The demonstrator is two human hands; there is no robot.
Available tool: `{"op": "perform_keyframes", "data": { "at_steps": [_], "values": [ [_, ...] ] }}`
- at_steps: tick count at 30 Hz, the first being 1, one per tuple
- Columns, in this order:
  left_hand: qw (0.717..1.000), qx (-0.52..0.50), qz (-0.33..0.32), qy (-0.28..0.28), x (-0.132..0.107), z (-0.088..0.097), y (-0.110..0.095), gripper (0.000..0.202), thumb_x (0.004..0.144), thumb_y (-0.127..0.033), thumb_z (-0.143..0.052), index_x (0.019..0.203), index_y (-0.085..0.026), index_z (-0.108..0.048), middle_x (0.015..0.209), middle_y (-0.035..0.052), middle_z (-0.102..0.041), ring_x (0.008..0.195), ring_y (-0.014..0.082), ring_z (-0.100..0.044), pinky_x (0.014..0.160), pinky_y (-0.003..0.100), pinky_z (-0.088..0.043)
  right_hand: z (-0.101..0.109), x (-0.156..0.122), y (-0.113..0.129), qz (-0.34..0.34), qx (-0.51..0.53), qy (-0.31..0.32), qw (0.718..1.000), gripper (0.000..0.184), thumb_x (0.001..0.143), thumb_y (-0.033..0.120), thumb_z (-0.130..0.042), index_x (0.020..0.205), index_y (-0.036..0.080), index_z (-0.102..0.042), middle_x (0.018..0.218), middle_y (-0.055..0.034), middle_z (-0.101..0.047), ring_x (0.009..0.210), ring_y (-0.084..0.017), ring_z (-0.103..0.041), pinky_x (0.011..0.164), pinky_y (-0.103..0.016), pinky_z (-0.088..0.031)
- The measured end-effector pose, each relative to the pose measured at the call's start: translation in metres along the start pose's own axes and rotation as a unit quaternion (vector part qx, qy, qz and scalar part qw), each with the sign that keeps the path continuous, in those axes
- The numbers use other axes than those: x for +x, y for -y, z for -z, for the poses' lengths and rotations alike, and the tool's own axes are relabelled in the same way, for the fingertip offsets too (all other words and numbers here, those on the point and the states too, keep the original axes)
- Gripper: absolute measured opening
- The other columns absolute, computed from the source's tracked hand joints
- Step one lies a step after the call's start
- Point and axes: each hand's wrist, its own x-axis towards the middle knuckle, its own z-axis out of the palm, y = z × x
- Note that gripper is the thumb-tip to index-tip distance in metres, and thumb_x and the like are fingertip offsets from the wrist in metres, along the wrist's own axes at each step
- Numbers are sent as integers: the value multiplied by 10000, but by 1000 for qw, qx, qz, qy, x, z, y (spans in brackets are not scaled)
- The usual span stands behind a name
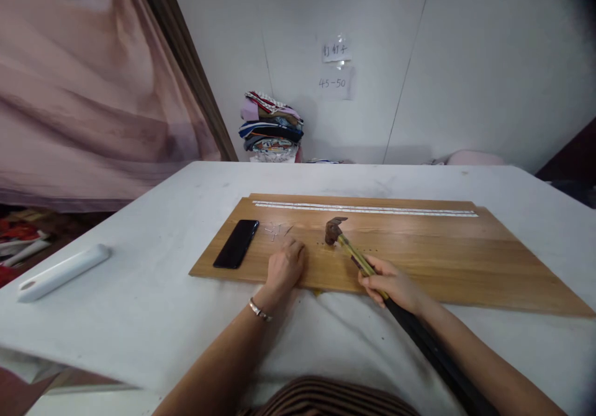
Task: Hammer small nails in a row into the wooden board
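Two hands pictured over grained wooden board point(465, 261) | flat black phone point(236, 243), thin scattered nails point(278, 230) laid left | left hand point(286, 266) pressed palm-down, grip cannot be told | rusty-headed hammer point(352, 253) held head-down at board, yellow-black handle clasped in right hand point(391, 282)

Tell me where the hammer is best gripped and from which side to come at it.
Grip the black sleeve, probably, coming from the near right, in line with the handle. The hammer lies slanted, its head over the wooden board pointing away and left, its handle running back to the person. The right hand is wrapped where yellow shaft meets black.
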Motion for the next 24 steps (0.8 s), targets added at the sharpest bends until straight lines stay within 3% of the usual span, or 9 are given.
{"op": "perform_keyframes", "data": {
  "at_steps": [15, 19, 24],
  "values": [
    [999, -7, -20, 31, 2, -2, 2, 288, 972, -318, -373, 978, -248, -652, 1030, 27, -639, 868, 149, -629, 674, 244, -402, -3, -2, 6, -3, 12, -22, 1000, 129, 811, 292, -545, 876, 191, -499, 564, 86, -423, 418, -62, -351, 424, -197, -314],
    [999, -15, -27, 40, 2, -2, 3, 282, 971, -315, -378, 976, -245, -651, 1021, 27, -640, 882, 147, -624, 680, 237, -405, -4, 0, 4, -17, 29, -16, 999, 183, 788, 283, -562, 939, 197, -505, 664, 70, -453, 429, -52, -360, 409, -193, -314],
    [998, -26, -63, 6, 2, -6, 7, 261, 964, -310, -407, 905, -233, -648, 955, 25, -636, 924, 159, -598, 732, 240, -425, -4, -5, 11, -37, 23, -15, 999, 194, 785, 281, -569, 945, 192, -507, 687, 63, -448, 438, -47, -359, 418, -195, -329]
  ]
}}
